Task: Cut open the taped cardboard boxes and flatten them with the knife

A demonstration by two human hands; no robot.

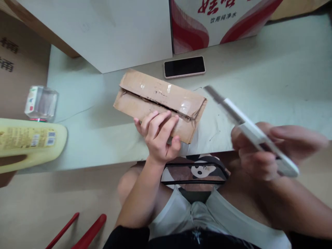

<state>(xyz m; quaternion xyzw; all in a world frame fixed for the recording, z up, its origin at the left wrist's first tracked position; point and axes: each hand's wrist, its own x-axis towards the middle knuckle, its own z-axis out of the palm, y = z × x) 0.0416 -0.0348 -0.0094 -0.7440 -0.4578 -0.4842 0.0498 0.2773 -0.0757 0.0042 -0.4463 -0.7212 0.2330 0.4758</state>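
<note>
Seemingly a home: phone (184, 67), yellow jug (32, 141), drinking-water carton (216, 26) on a pale table (290, 83).

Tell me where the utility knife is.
In the head view, the utility knife is on the right, held in the right hand, its tip near the right end of the cardboard box.

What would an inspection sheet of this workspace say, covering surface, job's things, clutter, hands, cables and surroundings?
Surface: pale green table cover, with small dark marks.
Job's things: cardboard box, taped, with a long dark gap; utility knife, blade extended, apart from the box, blurred.
Clutter: phone, screen dark; clear bottle; yellow jug.
Hands: left hand has its fingers across the box, exact grip unclear; right hand holds the knife.
Cables: nothing seen.
Surroundings: white box, red-and-white carton, red bars near the floor.
</note>
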